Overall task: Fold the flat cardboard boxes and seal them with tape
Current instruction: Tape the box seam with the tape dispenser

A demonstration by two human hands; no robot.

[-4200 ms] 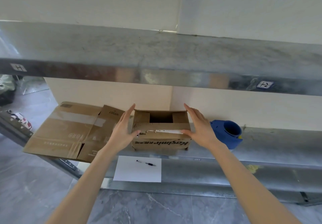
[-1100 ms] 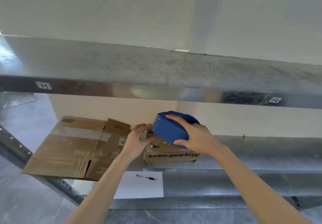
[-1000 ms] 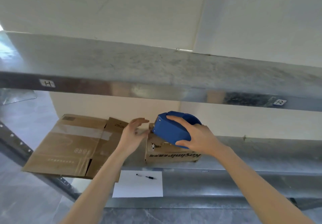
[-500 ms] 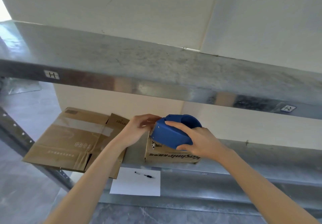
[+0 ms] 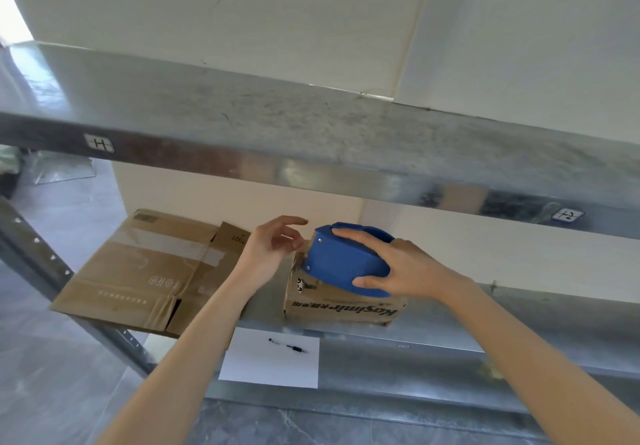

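Observation:
A small brown cardboard box point(image 5: 341, 307) stands on the middle metal shelf point(image 5: 519, 313). A blue tape dispenser point(image 5: 341, 259) rests on the box's top, and my right hand point(image 5: 398, 268) grips it from the right side. My left hand point(image 5: 272, 248) hovers at the dispenser's left end, fingers loosely apart at the box's top left corner; whether they pinch tape is not visible. A large flattened cardboard box point(image 5: 149, 271) with a clear tape strip lies on the shelf to the left, overhanging its front edge.
An upper metal shelf point(image 5: 311, 139) juts out above the hands. On the lower shelf lie a white sheet of paper point(image 5: 272, 358) and a black pen point(image 5: 287, 345). A slanted perforated shelf post point(image 5: 41, 257) stands at left. Grey tiled floor lies below.
My right hand picked up the blue dispenser from the shelf at right and set it on the box. My left hand left the box's side and moved to the dispenser's left end.

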